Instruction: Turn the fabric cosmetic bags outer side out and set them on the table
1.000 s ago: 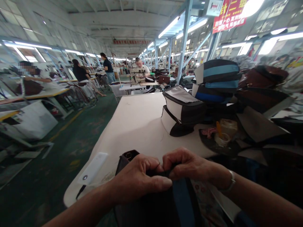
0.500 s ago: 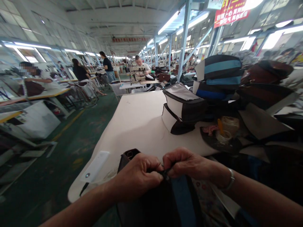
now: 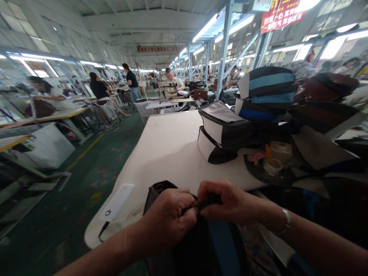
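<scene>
Left hand: the left hand (image 3: 169, 216) is curled around the top edge of the black fabric bag (image 3: 189, 249), its fingers closed on the dark material.
Right hand: the right hand (image 3: 227, 203) is pinching the same edge, knuckles bent, just beside the left; a thin metal bangle (image 3: 285, 221) circles its wrist.
Hands together: both are clamped on the bag, fingertips almost meeting.
Bag: it stands upright at the near edge of the worktop (image 3: 161, 153), soft-sided, with a flat blue strap (image 3: 224, 245) running down its face and a small metal buckle (image 3: 159, 187) at its top corner.
Worktop: a smooth cream surface with a rounded near corner; a flat white plastic piece (image 3: 116, 202) lies just left of the hands.
Beyond: a boxy black-and-white bag (image 3: 221, 130) with a grey top panel sits on the worktop.
Right side: a dark round mat (image 3: 255, 172) holds a pale thread spool (image 3: 280, 151) and crumpled pink cloth (image 3: 254, 158), with blue-striped bags (image 3: 267, 86) piled behind.
</scene>
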Motion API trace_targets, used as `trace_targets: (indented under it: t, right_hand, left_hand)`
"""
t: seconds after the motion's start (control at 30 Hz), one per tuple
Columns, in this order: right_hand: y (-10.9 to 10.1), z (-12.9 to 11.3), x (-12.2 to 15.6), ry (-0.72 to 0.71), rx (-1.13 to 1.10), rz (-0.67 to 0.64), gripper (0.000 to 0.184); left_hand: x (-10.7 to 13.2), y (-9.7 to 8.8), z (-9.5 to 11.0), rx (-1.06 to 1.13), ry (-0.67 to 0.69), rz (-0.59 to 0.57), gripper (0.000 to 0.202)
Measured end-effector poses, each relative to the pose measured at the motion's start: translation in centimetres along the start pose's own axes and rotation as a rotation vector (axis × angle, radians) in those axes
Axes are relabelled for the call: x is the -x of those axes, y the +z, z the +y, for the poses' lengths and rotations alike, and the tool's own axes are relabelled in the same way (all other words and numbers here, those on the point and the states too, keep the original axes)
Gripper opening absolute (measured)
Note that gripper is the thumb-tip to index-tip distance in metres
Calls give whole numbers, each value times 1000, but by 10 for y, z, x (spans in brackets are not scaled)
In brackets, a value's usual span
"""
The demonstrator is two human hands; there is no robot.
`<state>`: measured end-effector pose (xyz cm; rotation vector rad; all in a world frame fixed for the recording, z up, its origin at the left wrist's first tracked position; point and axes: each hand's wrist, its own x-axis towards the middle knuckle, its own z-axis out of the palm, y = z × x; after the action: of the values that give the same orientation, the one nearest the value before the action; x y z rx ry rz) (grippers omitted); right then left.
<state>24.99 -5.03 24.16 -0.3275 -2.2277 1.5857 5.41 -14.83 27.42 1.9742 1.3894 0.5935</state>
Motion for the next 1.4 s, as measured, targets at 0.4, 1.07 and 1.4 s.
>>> trace_targets:
  t: [0.4,1.07,1.4]
  right_hand:
    - [1,-9,7,-643,967,-87,20]
    - [-20,-101,-15,-269,502,-74,16]
    - [-12,-3,-24,-87,22,-185,55]
  left_hand:
    - [-2,-17,-11,494,-317,-293,50]
    - [9,-60,22,8,284,-24,18]
    - [42,-53,-23,248,52,-85,28]
